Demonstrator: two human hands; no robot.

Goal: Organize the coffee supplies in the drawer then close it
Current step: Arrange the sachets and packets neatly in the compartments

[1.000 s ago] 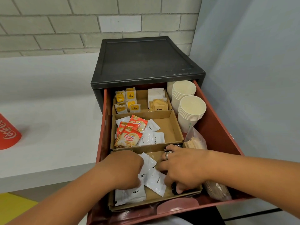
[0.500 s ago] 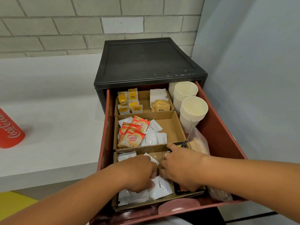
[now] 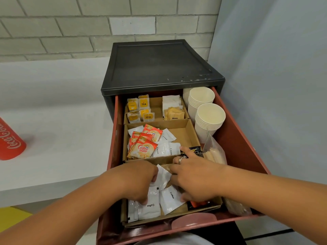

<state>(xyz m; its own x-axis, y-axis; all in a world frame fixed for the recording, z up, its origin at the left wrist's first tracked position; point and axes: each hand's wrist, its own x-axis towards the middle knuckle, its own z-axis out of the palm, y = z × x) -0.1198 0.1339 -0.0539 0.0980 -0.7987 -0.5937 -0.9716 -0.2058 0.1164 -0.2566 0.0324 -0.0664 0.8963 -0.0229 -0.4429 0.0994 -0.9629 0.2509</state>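
Open red drawer (image 3: 235, 138) holds jumbled white coffee sachets (image 3: 170, 200).

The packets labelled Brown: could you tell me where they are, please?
Head view: the packets labelled Brown sit at the rearmost cardboard tray's right, before white packets, left of the paper cups.

In the drawer (image 3: 235, 138), tea bags (image 3: 139, 110) lie in the back tray (image 3: 156, 106), creamer packets (image 3: 146, 144) in the middle tray (image 3: 184, 133), coffee packets (image 3: 150, 206) in the front tray (image 3: 177, 212). Cups (image 3: 209, 119) stand right of the trays, stirrers (image 3: 214, 154) before them.

Left hand (image 3: 138, 181) curled, right hand (image 3: 193, 181) spread
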